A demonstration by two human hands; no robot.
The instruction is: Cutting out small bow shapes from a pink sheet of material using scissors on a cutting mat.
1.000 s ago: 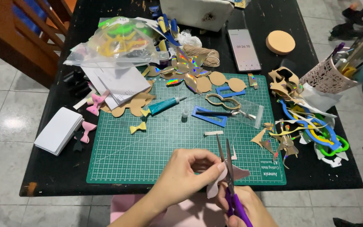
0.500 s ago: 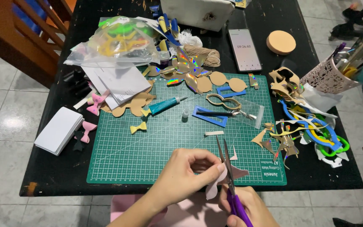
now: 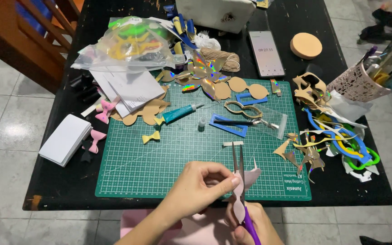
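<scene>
My left hand pinches a pale pink cut-out piece at the near edge of the green cutting mat. My right hand, low at the frame's bottom, grips purple-handled scissors whose blades point away from me and run along the pink piece. A pink sheet lies on my lap below the hands.
On the black table lie a teal glue tube, a small yellow bow, pink bows, a white paper stack, a bag of craft foam, a phone, a round cork disc, a pen cup and coloured offcuts.
The hands have barely shifted; the scissors and pink piece stay at the same spot near the mat's front edge.
</scene>
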